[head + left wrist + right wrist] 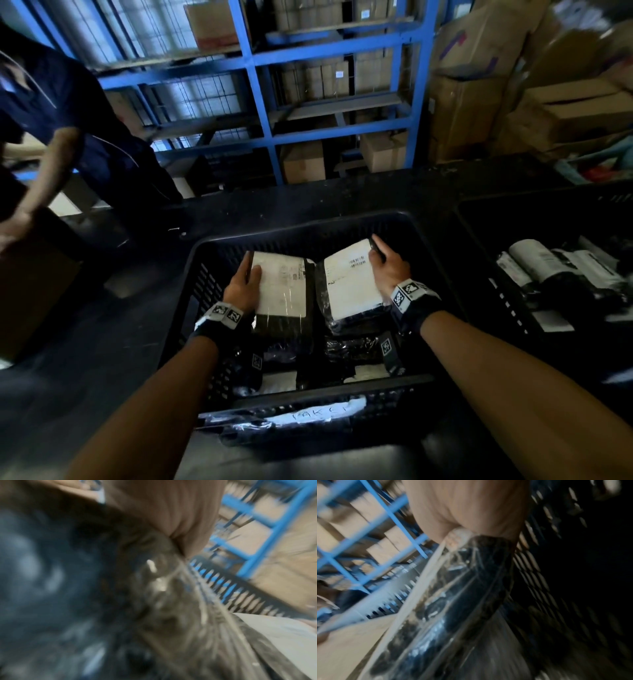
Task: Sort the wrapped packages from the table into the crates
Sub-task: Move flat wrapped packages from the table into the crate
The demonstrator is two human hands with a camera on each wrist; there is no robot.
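Observation:
Two black plastic-wrapped packages with white labels are held side by side inside the middle black crate (pixel 421 381). My left hand (pixel 245 278) grips the left package (pixel 284 291) by its left edge, thumb on the label. My right hand (pixel 385 265) grips the right package (pixel 352 284) at its far right corner. The left wrist view is blurred; there the palm (pixel 168 509) presses on crinkled wrap (pixel 163 588). In the right wrist view the hand (pixel 467 507) pinches the shiny black package (pixel 462 601). More wrapped packages lie lower in the crate.
A second black crate (pixel 486 240) at the right holds several wrapped packages (pixel 561 270). Another person (pixel 61 137) stands at the left with a brown box. Blue shelving (pixel 260 89) with cardboard boxes rises behind the dark table (pixel 308 202). A taped label (pixel 318 413) marks the middle crate's near rim.

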